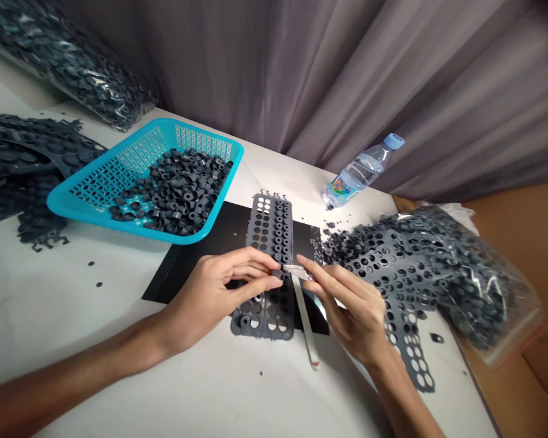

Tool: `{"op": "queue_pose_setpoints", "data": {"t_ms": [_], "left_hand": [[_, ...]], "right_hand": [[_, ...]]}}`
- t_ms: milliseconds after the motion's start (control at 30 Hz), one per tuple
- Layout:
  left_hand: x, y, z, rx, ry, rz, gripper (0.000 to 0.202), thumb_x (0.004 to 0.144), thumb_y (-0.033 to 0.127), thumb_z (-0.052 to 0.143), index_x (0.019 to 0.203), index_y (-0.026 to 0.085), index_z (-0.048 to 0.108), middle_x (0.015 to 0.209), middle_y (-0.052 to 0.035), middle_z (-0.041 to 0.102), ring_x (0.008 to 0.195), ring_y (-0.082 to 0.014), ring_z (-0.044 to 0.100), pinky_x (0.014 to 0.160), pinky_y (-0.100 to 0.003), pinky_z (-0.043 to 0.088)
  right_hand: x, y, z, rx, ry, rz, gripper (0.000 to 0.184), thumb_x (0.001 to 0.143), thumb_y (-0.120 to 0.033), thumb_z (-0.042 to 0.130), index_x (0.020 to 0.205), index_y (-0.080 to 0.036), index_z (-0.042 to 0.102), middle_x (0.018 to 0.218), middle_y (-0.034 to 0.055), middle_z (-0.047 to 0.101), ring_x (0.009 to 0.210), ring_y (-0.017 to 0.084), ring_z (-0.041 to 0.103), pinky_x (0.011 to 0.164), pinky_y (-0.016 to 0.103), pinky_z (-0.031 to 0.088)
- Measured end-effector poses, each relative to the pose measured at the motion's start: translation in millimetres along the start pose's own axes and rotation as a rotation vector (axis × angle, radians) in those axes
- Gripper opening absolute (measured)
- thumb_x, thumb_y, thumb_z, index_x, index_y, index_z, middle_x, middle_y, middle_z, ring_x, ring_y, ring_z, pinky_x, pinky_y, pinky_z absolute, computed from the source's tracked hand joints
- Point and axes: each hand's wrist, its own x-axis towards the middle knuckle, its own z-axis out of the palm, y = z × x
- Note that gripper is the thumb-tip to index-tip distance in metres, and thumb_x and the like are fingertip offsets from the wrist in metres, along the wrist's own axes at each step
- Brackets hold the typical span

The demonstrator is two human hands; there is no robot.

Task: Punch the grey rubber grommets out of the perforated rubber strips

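Observation:
A grey rubber strip (270, 243) full of small rings and punched holes lies on a black mat (210, 255) in front of me. My left hand (219, 292) rests on the strip's middle, fingers pinched together on it. My right hand (347, 301) grips a thin metal tool (304, 310), its tip touching the strip beside my left fingertips. A turquoise basket (95, 194) at the left holds several loose grey rubber rings (182, 191).
Punched-out rubber sheets (383, 261) pile up at the right beside a plastic bag of rings (475, 286). A water bottle (360, 171) lies behind them. More sheets (18, 164) and another bag (68, 61) lie at the far left. Grey curtain behind.

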Motion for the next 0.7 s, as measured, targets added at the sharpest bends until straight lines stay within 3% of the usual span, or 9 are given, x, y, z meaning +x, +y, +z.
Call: {"op": "queue_pose_setpoints", "data": {"t_ms": [700], "left_hand": [[-2.6, 3.6, 0.0, 0.014, 0.035, 0.029, 0.016, 0.09, 0.028, 0.077, 0.105, 0.022, 0.077, 0.1, 0.0019, 0.082, 0.096, -0.0144, 0.078, 0.088, -0.017, 0.06]], "right_hand": [[0.2, -1.4, -2.8, -0.01, -0.013, 0.01, 0.053, 0.098, -0.008, 0.065, 0.148, -0.02, 0.056, 0.097, 0.0046, 0.069, 0.075, 0.013, 0.06, 0.07, 0.027, 0.048]]}}
